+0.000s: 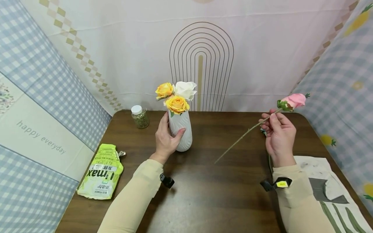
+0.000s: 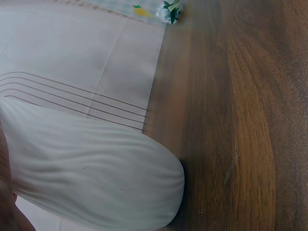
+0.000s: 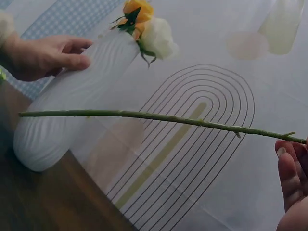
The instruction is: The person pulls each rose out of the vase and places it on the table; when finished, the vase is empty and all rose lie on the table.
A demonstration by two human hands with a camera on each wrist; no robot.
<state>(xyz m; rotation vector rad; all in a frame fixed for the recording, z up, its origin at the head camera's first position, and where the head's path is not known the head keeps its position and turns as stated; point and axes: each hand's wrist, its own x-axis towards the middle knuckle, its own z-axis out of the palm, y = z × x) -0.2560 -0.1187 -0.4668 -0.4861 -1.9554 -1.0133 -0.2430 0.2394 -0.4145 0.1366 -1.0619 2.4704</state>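
Note:
A white ribbed vase stands on the brown table, with two yellow roses and a white rose in its mouth. My left hand grips the vase from its left side, thumb across the front. To the right, my right hand pinches the stem of a pink rose just below the bloom. That green stem slants down towards the table's middle in the head view, its lower end apart from the vase. In the left wrist view the vase hides most of the left hand.
A small jar with a white lid stands left of the vase. Nearer on the left lies a green-yellow bag with a clip. A pale blue flower lies beyond the right hand, and a printed cloth lies at the right edge.

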